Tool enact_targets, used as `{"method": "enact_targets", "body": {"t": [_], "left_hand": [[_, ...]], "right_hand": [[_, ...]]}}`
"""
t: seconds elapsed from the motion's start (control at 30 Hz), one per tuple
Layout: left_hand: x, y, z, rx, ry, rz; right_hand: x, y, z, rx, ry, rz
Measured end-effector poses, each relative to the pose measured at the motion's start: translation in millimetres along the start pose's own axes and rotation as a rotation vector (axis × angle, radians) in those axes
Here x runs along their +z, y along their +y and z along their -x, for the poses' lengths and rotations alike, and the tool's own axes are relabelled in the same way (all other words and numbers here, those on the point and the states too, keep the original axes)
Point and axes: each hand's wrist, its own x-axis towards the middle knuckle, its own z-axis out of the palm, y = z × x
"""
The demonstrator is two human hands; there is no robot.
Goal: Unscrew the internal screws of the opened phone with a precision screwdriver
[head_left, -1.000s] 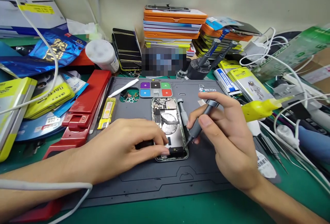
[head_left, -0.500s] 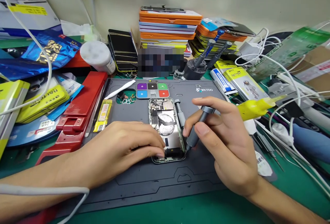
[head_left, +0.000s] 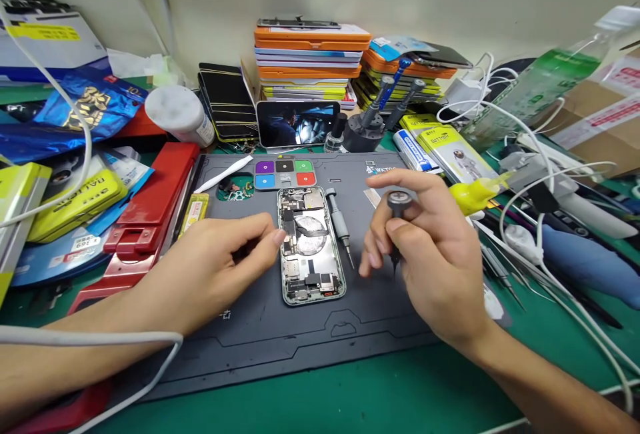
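Note:
An opened phone (head_left: 313, 241) lies on the dark grey mat (head_left: 280, 347), its inner parts showing. My left hand (head_left: 235, 254) is closed at the phone's left edge, thumb and forefinger together; whatever is between them is too small to make out. Right of the phone, my right hand (head_left: 425, 247) holds a dark screwdriver (head_left: 399, 204) upright between thumb and fingers, off the phone, with its forefinger stretched out. A second grey screwdriver (head_left: 339, 221) lies between the phone and my right hand. Above the phone sits a coloured screw tray (head_left: 285, 174).
At the left are a red clamp tool (head_left: 160, 194), a yellow battery (head_left: 193, 213) and a white pry stick (head_left: 223, 174). Behind stand a propped phone playing video (head_left: 299, 124), stacked orange boxes (head_left: 313, 37) and a screwdriver holder (head_left: 363, 134). Cables (head_left: 555, 274) and a bottle (head_left: 550, 81) are at the right.
My left hand has moved up and left off the phone's lower end. My right hand has lifted the screwdriver away from the lower right corner. A black part at the phone's bottom no longer shows.

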Motion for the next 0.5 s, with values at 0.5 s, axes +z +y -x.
{"method": "enact_targets", "body": {"t": [0.5], "left_hand": [[-35.1,-35.5,-25.0,0.141,-0.173,-0.051]], "right_hand": [[-16.2,2.5,-3.0,-0.244,-0.705,0.933]]}}
